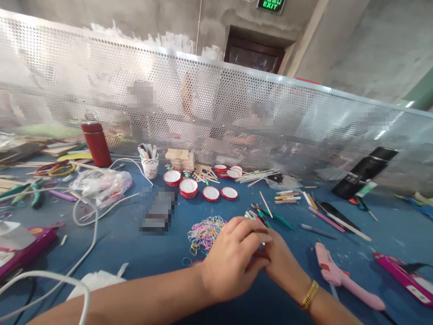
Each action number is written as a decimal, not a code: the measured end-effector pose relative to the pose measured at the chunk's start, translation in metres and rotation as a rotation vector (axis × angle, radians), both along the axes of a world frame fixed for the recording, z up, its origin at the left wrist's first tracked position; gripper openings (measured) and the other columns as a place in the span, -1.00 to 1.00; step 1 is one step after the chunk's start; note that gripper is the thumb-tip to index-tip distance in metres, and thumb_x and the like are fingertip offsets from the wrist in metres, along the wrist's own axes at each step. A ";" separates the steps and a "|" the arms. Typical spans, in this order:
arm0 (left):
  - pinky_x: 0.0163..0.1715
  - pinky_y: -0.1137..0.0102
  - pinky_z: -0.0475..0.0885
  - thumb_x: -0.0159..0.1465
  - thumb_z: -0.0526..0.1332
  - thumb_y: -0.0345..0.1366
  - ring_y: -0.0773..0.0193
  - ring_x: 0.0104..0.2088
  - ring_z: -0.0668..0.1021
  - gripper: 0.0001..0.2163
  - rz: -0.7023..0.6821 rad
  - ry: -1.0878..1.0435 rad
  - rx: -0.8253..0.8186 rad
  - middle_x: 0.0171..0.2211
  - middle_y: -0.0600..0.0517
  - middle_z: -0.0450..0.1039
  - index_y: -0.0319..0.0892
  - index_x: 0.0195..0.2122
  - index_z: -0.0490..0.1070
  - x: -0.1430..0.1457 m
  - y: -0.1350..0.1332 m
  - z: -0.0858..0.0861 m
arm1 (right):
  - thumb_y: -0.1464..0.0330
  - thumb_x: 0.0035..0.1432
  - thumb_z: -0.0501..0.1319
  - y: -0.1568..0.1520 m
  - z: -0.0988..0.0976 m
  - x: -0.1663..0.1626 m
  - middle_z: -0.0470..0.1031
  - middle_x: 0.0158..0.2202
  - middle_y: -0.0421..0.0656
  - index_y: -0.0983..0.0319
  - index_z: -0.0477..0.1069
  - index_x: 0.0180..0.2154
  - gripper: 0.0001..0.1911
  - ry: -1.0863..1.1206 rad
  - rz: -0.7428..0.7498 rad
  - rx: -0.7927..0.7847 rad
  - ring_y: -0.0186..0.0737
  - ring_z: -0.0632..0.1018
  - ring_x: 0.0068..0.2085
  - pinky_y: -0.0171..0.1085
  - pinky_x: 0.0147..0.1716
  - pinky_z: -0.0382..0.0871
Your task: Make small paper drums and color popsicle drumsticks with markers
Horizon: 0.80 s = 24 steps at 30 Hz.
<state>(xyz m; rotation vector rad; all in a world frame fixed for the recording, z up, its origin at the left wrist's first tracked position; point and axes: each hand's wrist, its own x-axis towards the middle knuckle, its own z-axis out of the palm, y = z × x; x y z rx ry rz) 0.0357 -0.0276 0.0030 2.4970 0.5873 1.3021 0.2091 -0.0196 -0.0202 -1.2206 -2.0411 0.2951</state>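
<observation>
My left hand [233, 257] and my right hand [282, 259] meet above the table's near middle. The left fingers curl over the right fingers, with both hands closed together. A small pale bit shows between them, but what they hold, if anything, is hidden. A gold bracelet [309, 294] circles my right wrist. Just behind my left hand lies a heap of colourful rubber bands [204, 229], partly covered by it. Beyond the hands rest pliers with green handles [280, 220] and a thin wooden stick [266, 204].
Red-rimmed round white discs [188, 187] lie before a perforated metal screen [203, 104]. A pink glue gun [345, 277] is at right. White cable [93, 243] loops across the left. A red flask [96, 144], a cup of pens [149, 166] and a black bottle [363, 174] stand farther back.
</observation>
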 end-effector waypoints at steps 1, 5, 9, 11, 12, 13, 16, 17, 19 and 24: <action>0.13 0.15 0.41 0.27 0.33 -0.38 0.09 0.10 0.48 -0.66 0.005 -0.043 -0.061 0.08 -0.13 0.48 -0.16 0.07 0.40 0.001 0.002 -0.003 | 0.46 0.04 0.11 -0.004 0.002 -0.001 0.60 -0.31 -0.12 0.20 0.49 -0.22 -0.74 0.079 -0.018 -0.035 -0.16 0.61 -0.29 -0.24 -0.30 0.54; 0.07 0.16 0.44 0.22 0.40 -0.40 0.10 0.03 0.51 -0.67 0.030 -0.138 -0.288 -0.02 -0.09 0.47 -0.13 0.02 0.47 0.002 0.010 -0.012 | 0.47 -0.05 0.16 -0.015 0.008 -0.007 0.62 -0.32 -0.17 0.19 0.51 -0.23 -0.70 0.337 -0.064 -0.201 -0.19 0.64 -0.31 -0.26 -0.26 0.57; -0.08 0.29 0.49 0.21 0.43 -0.34 0.20 -0.12 0.52 -0.76 -0.057 -0.199 -0.462 -0.14 -0.03 0.44 -0.12 -0.10 0.56 0.000 0.017 -0.016 | 0.36 0.03 0.29 -0.025 0.011 -0.010 0.65 -0.29 -0.13 0.19 0.53 -0.21 -0.78 0.457 -0.079 -0.289 -0.13 0.68 -0.25 -0.24 -0.21 0.59; -0.18 0.37 0.49 0.21 0.43 -0.31 0.25 -0.19 0.52 -0.80 -0.113 -0.236 -0.552 -0.20 -0.01 0.43 -0.12 -0.13 0.58 0.000 0.019 -0.017 | 0.28 0.05 0.35 -0.029 0.012 -0.011 0.66 -0.26 -0.08 0.20 0.55 -0.21 -0.77 0.507 -0.090 -0.322 -0.10 0.68 -0.22 -0.23 -0.19 0.60; -0.22 0.40 0.48 0.21 0.43 -0.31 0.26 -0.20 0.52 -0.80 -0.127 -0.252 -0.589 -0.22 0.00 0.44 -0.12 -0.14 0.59 0.001 0.019 -0.017 | 0.23 0.06 0.37 -0.030 0.012 -0.011 0.67 -0.23 -0.06 0.20 0.55 -0.21 -0.74 0.540 -0.092 -0.346 -0.08 0.69 -0.20 -0.21 -0.18 0.61; -0.24 0.42 0.48 0.21 0.43 -0.30 0.27 -0.21 0.52 -0.81 -0.129 -0.265 -0.617 -0.22 0.00 0.45 -0.12 -0.14 0.60 0.001 0.020 -0.017 | 0.18 0.05 0.39 -0.032 0.013 -0.011 0.67 -0.22 -0.04 0.21 0.55 -0.21 -0.70 0.575 -0.095 -0.376 -0.06 0.69 -0.20 -0.21 -0.18 0.61; -0.29 0.43 0.45 0.20 0.44 -0.26 0.27 -0.25 0.52 -0.82 -0.080 -0.263 -0.655 -0.27 0.00 0.51 -0.14 -0.18 0.61 0.001 0.020 -0.017 | 0.08 0.03 0.43 -0.036 0.015 -0.008 0.66 -0.26 -0.03 0.22 0.52 -0.26 -0.63 0.664 -0.144 -0.438 -0.06 0.69 -0.23 -0.21 -0.21 0.61; -0.29 0.42 0.44 0.22 0.43 -0.26 0.27 -0.27 0.53 -0.86 -0.068 -0.248 -0.661 -0.31 0.01 0.52 -0.15 -0.21 0.62 0.001 0.020 -0.017 | 0.06 0.02 0.43 -0.038 0.015 -0.007 0.66 -0.30 -0.05 0.22 0.51 -0.28 -0.61 0.679 -0.175 -0.436 -0.07 0.69 -0.26 -0.22 -0.23 0.61; -0.28 0.40 0.44 0.26 0.39 -0.27 0.28 -0.33 0.54 -0.92 -0.068 -0.197 -0.650 -0.39 0.03 0.55 -0.15 -0.28 0.63 0.000 0.021 -0.016 | 0.02 0.02 0.43 -0.041 0.015 -0.002 0.65 -0.36 -0.08 0.22 0.51 -0.27 -0.58 0.676 -0.237 -0.411 -0.09 0.68 -0.31 -0.23 -0.28 0.61; -0.27 0.41 0.42 0.27 0.34 -0.41 0.28 -0.34 0.56 -0.93 -0.060 -0.064 -0.505 -0.40 0.04 0.60 -0.13 -0.32 0.63 -0.001 0.016 -0.015 | 0.04 0.06 0.38 -0.052 0.008 0.007 0.65 -0.38 -0.07 0.21 0.52 -0.30 -0.63 0.506 -0.303 -0.279 -0.09 0.69 -0.35 -0.27 -0.34 0.62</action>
